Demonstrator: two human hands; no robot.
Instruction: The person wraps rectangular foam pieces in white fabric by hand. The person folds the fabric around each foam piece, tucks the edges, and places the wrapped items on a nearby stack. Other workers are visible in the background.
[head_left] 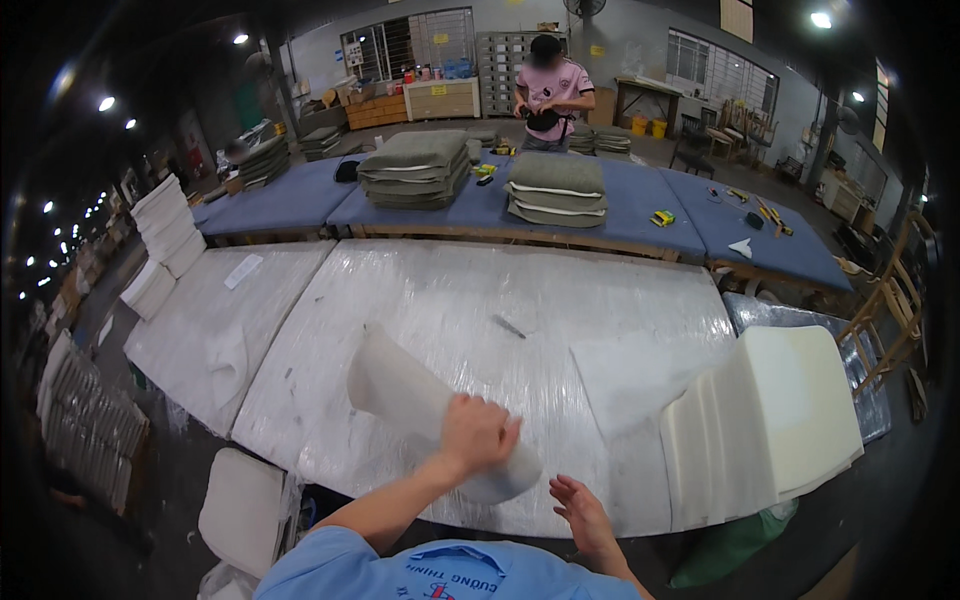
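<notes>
With our left hand [478, 432] closed on the white foam sheet [420, 400] curling at the counter's [420, 290] near edge and our right hand [583, 515] open and empty, we judge the springy foam may unroll or slip off.

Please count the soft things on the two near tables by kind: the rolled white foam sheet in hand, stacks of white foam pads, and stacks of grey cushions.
Rolled white foam sheet: 1
Stacks of white foam pads: 1
Stacks of grey cushions: 2
Total: 4
</notes>
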